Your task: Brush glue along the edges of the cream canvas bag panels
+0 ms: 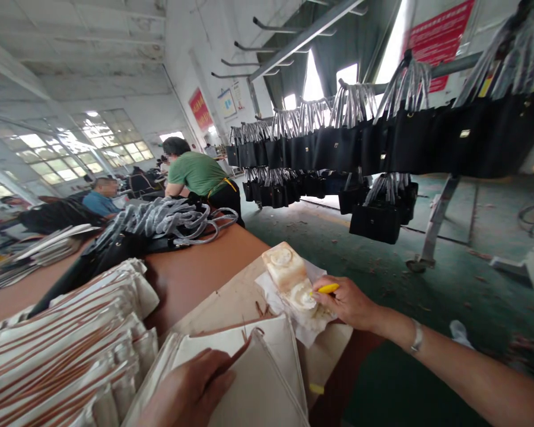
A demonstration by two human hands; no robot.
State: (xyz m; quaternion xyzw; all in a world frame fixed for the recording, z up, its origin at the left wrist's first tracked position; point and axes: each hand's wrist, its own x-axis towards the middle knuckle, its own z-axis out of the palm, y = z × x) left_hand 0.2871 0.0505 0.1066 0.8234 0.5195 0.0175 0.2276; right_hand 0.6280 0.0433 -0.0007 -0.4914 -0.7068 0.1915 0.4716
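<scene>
My right hand [349, 302] is closed round a yellow-handled tool [328, 289], whose tip meets white paste in the lower opening of a stained, cream-coloured plastic container [285, 270]. The tip itself cannot be made out. Under the container lies crumpled white paper [314, 326]. My left hand [193, 385] grips the upper left edge of a cream bag panel [258, 385], thumb on top. This panel has a stitched border and a thin cord-like edge, and it rests on a stack of similar panels [271, 329]. Thin brown strips stick out near its top corner.
Rows of cream pieces with brown edges [62, 350] fill the table's left side. Grey wrapped handles [160, 219] lie beyond on the brown tabletop [196, 276]. Black bags [409, 142] hang from a wheeled rack at right. A person in green [200, 172] bends over farther back.
</scene>
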